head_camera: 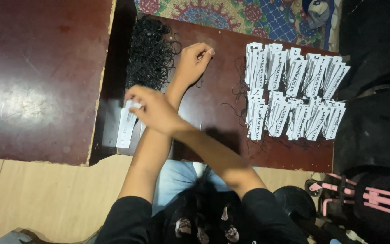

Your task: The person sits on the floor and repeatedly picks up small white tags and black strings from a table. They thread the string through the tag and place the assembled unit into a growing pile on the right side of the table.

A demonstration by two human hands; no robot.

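My arms are crossed over a dark brown board (213,149). My left hand (194,61) reaches up past the middle, with thumb and forefinger pinched together just right of a heap of black string loops (149,52). A thin black string seems to hang from the pinch by the wrist. My right hand (152,110) lies to the left, its fingers closed on the top white paper tag of a small stack (126,126) near the board's left edge.
Two rows of strung white tags (294,95) lie fanned out on the right of the board. A dark red table (37,77) stands on the left. A patterned rug (231,13) is beyond, and a pink-framed object (366,196) is at the lower right.
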